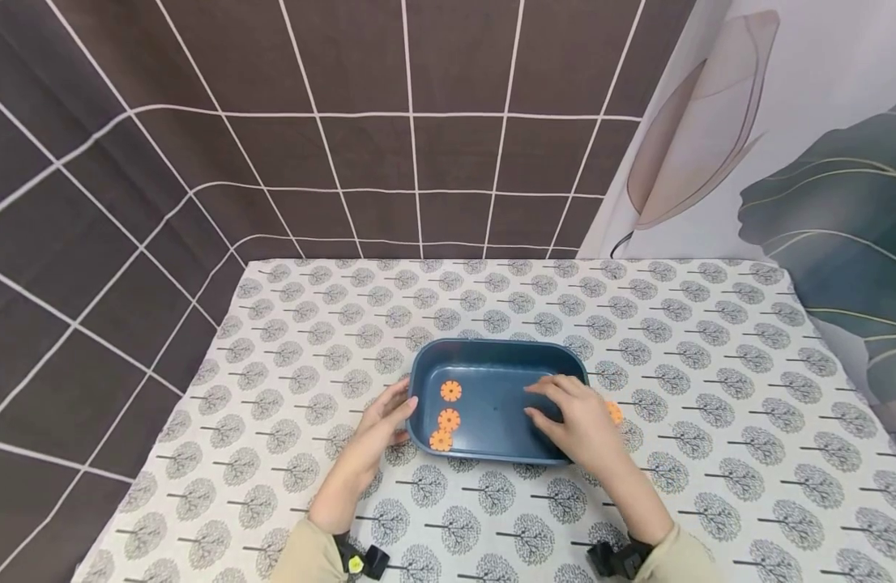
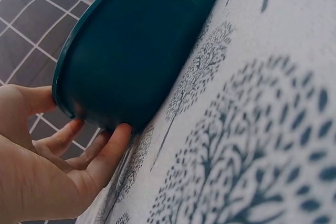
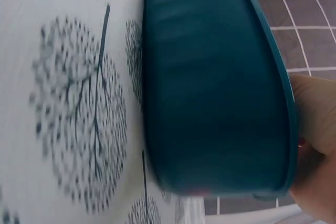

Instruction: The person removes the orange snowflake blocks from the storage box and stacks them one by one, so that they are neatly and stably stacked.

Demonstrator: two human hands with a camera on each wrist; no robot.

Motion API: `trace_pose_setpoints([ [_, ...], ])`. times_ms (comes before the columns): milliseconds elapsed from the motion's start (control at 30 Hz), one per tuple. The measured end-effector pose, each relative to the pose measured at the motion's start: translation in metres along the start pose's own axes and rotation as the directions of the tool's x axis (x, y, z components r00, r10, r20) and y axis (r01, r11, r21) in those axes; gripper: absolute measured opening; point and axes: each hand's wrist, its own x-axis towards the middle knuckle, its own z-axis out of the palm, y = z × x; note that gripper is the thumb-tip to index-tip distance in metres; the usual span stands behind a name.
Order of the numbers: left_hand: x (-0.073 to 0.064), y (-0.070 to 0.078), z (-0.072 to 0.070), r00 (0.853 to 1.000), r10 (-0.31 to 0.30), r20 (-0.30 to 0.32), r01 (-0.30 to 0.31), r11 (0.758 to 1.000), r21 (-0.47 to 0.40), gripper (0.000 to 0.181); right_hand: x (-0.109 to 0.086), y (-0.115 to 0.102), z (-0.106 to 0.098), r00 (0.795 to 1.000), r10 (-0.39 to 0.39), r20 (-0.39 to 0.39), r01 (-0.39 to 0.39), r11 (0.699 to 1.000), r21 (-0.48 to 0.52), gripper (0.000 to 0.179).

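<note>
Blue tub (image 1: 492, 414) with three orange discs (image 1: 449, 420) near its left end

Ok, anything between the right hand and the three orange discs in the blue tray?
Nothing visible. In the head view, the right hand has its fingertips over the right end of the blue tray; only bare tray floor shows between them and the orange discs at the left end.
</note>
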Motion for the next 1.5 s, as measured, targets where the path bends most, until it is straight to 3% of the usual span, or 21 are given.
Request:
trace_pose_setpoints([
  [300,-0.002,-0.003,-0.003,1.000,0.000,-0.012,0.000,1.000,0.002,0.059,0.013,-0.024,0.019,0.993,-0.018,0.121,0.016,1.000,0.021,0.029],
  [633,-0.005,-0.001,0.001,1.000,-0.018,-0.012,0.018,1.000,-0.009,0.060,0.021,-0.036,0.032,0.974,-0.037,0.223,0.021,0.997,0.071,0.032],
  [1067,-0.004,0.000,0.002,1.000,-0.004,0.009,0.004,1.000,-0.006,0.060,0.034,-0.046,0.047,0.870,-0.077,0.488,0.000,0.988,0.156,0.040],
  [1200,-0.002,0.000,0.000,1.000,0.000,0.006,0.000,1.000,-0.006,0.060,0.040,-0.049,0.051,0.842,-0.103,0.529,0.017,0.986,0.165,0.039],
  [1500,-0.001,0.003,0.001,1.000,0.003,0.011,-0.003,1.000,-0.011,0.058,0.051,-0.059,0.058,0.801,-0.134,0.583,0.051,0.986,0.157,0.036],
])
